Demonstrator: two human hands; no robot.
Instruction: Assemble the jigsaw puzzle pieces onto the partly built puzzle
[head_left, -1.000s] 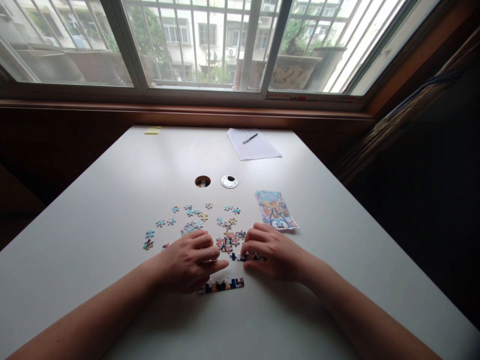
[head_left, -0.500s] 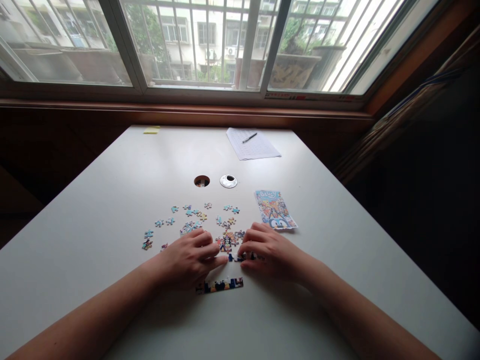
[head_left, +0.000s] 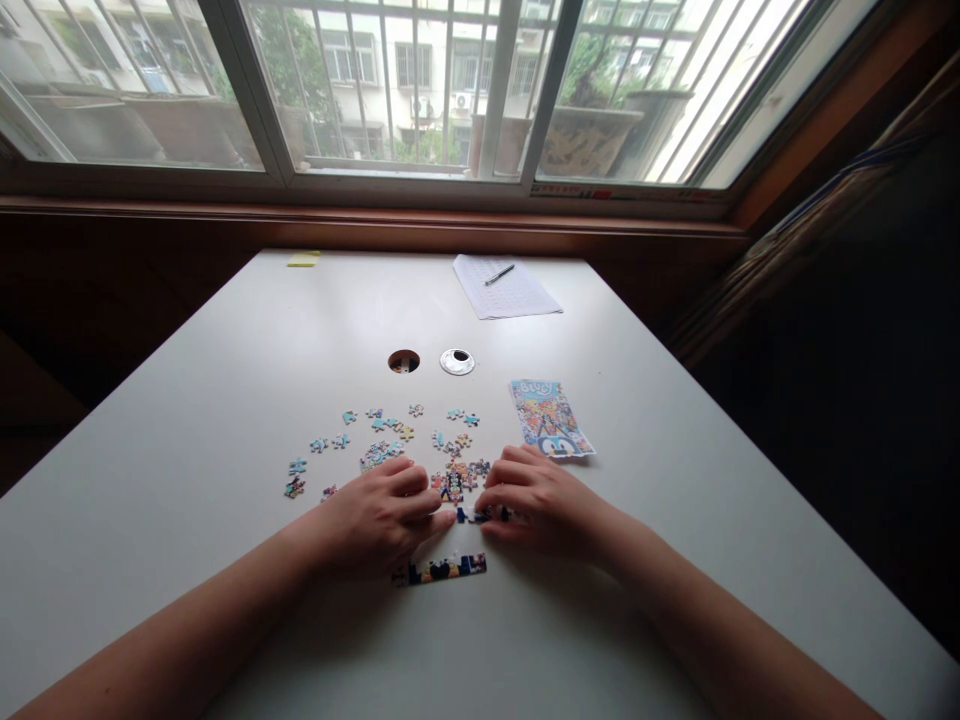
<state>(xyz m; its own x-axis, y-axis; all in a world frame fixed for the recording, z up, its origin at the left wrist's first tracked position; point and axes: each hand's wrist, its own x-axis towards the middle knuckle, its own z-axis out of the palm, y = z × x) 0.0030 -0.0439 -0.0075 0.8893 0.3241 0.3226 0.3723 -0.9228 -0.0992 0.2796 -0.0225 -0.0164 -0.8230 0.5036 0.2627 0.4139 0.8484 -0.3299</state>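
Close to the table's near side, my left hand [head_left: 386,512] has its fingers curled, and one fingertip meets the edge of a small dark blue and white puzzle piece [head_left: 461,515]. Opposite it, my right hand [head_left: 541,500] bends its fingers and thumb down around puzzle pieces in the same spot, partly covering them. Just beyond both hands lies a colourful cluster of puzzle pieces [head_left: 454,485]. Nearer to me is a joined strip of puzzle pieces [head_left: 448,569], dark with yellow patches; its left end is in shadow by my left hand.
Several loose puzzle pieces [head_left: 382,425] are scattered beyond my left hand. A printed picture card [head_left: 553,415] lies past my right hand. Farther off are a round hole [head_left: 403,362], a metal cap [head_left: 457,362], paper sheets [head_left: 510,295] with a pen [head_left: 499,275], and a yellow note [head_left: 304,259].
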